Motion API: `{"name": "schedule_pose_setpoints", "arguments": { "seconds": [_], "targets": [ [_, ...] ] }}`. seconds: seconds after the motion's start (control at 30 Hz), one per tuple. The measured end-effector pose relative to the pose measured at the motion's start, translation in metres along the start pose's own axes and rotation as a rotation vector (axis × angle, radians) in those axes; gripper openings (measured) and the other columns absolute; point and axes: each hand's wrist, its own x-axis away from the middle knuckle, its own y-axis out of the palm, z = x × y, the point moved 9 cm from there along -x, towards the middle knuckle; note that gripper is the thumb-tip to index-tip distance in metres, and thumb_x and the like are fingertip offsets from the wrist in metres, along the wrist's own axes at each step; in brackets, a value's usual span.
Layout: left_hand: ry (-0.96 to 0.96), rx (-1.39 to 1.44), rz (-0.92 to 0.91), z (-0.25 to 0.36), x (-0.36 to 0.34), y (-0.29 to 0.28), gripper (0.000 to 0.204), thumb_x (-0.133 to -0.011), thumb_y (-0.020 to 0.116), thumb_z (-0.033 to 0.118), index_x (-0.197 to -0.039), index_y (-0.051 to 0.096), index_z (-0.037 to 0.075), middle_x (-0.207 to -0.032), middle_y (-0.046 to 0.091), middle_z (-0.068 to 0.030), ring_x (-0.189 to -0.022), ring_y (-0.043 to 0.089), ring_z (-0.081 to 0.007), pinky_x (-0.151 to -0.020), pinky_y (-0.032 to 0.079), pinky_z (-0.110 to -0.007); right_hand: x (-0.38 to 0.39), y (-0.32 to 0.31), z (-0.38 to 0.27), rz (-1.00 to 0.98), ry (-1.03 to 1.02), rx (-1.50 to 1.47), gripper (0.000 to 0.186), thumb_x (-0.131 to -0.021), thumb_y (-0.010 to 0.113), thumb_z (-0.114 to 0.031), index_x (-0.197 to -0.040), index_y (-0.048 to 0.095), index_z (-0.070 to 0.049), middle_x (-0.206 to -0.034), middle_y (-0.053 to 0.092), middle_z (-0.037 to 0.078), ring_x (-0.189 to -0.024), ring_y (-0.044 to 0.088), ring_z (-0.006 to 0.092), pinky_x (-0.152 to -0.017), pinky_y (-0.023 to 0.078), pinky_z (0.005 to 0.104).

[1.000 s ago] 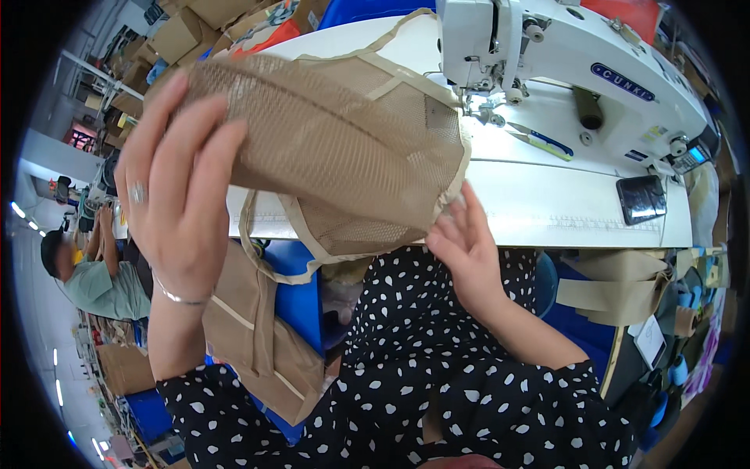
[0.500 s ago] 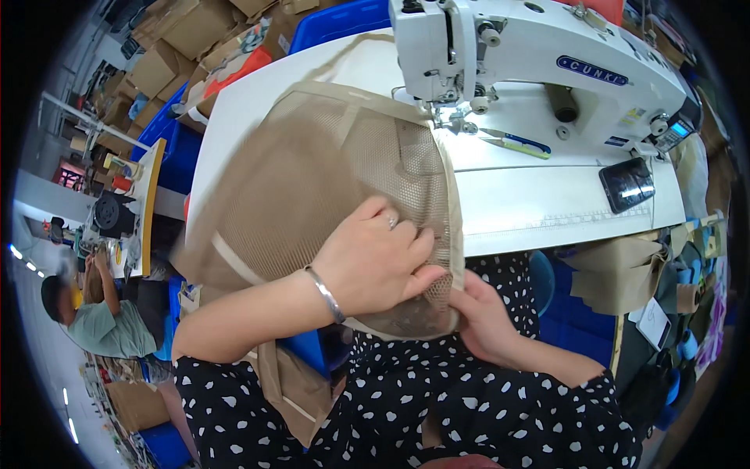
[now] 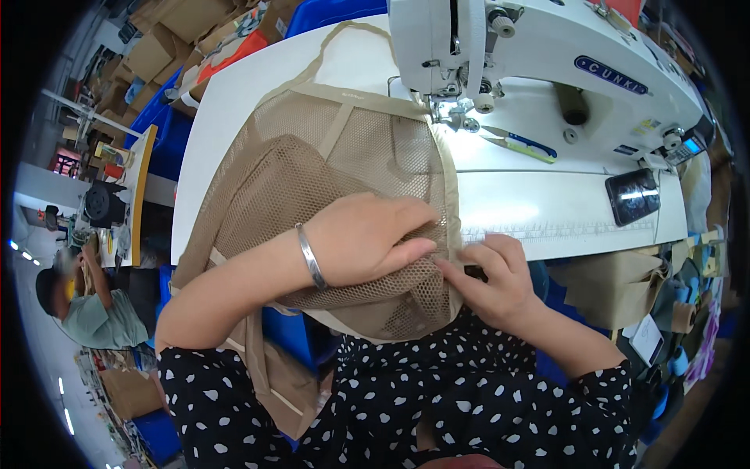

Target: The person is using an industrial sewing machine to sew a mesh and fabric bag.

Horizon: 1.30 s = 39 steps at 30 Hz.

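A tan mesh piece (image 3: 273,172) with fabric-bound edges and a long strap lies over the table's front, under the presser-foot end of a white sewing machine (image 3: 531,55). My left hand (image 3: 371,238), a silver bangle at the wrist, reaches across it with curled fingers gripping folded mesh near the right binding; some fingertips are hidden. Just right of it, my right hand (image 3: 492,281) pinches the bound right edge. Green-and-blue snips (image 3: 519,147) rest beside the needle area.
The white table (image 3: 547,195) holds a black phone (image 3: 631,195) and a dark cone (image 3: 573,105). Tan pieces (image 3: 289,391) hang over a blue bin below. A co-worker (image 3: 94,309) works at the left, near piled cartons (image 3: 164,43). Fabric scraps (image 3: 609,285) sit at the right.
The mesh piece has been lowered and spread on the table. My left hand has swept right and down onto it, beside my right hand at the edge.
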Motion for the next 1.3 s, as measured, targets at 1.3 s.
{"name": "schedule_pose_setpoints", "arguments": {
  "seconds": [1.3],
  "targets": [
    [0.22,-0.489,0.049,-0.06,-0.062,-0.033,0.034,-0.099,0.061,0.037,-0.13,0.071,0.027,-0.147,0.058,-0.0078,-0.138,0.049,-0.0316,-0.122,0.03,-0.052,-0.052,0.027,0.045,-0.206,-0.194,-0.103,0.048,-0.075,0.073,-0.025,-0.115,0.067,0.001,-0.121,0.07,0.018,-0.111,0.07,0.0303,-0.098,0.055,0.0424]
  ]
}}
